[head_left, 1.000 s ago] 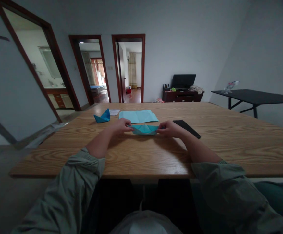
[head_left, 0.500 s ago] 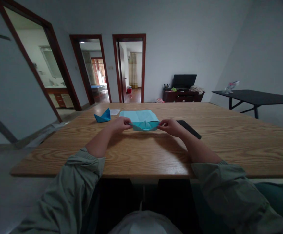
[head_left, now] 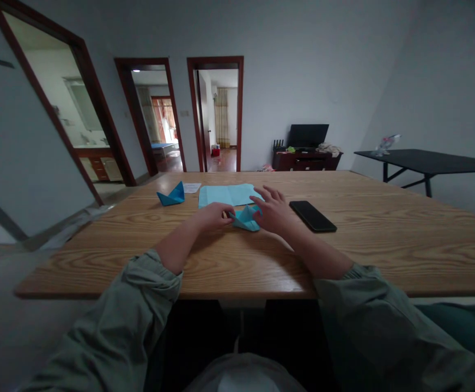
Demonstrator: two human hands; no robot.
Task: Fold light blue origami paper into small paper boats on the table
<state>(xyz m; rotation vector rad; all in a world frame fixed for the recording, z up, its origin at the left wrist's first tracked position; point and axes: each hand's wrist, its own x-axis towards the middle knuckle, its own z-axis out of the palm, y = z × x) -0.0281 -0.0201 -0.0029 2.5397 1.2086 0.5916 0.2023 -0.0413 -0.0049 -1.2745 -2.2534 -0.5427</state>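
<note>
Contact with the folded paper (head_left: 244, 219) was shared by both hands. The piece lay low on the desk (head_left: 384, 239), just in front of the light blue sheet (head_left: 221, 195) and well left of the phone (head_left: 313, 215). The left hand (head_left: 211, 215) had its fingers (head_left: 224, 213) closed in a pinch on the left end of the piece. The right hand (head_left: 274, 209) was released, with its fingers (head_left: 267, 192) spread and its palm laid over the right part. How much of the paper sat under that palm could not be told.

Judged from this posture, the step was one of pressing the form flat. To do it well:
- the pinch on the left end should have held firm, so that the piece did not slide;
- the flat hand should have borne down evenly and moved outward from the pinch, to drive the layers together without a skewed crease;
- the sheet behind should have been kept out from under the palm.

Against the frame half a second earlier, three differences applied. The folded paper had been drawn out wide between two pinches, one at each tip; it now showed as a shorter, bunched shape. The right hand had let go of its tip, moved left and opened. The phone, formerly part hidden behind that hand, showed whole. The blue paper boat (head_left: 172, 195) and the white slip (head_left: 192, 188) stayed in place.
</note>
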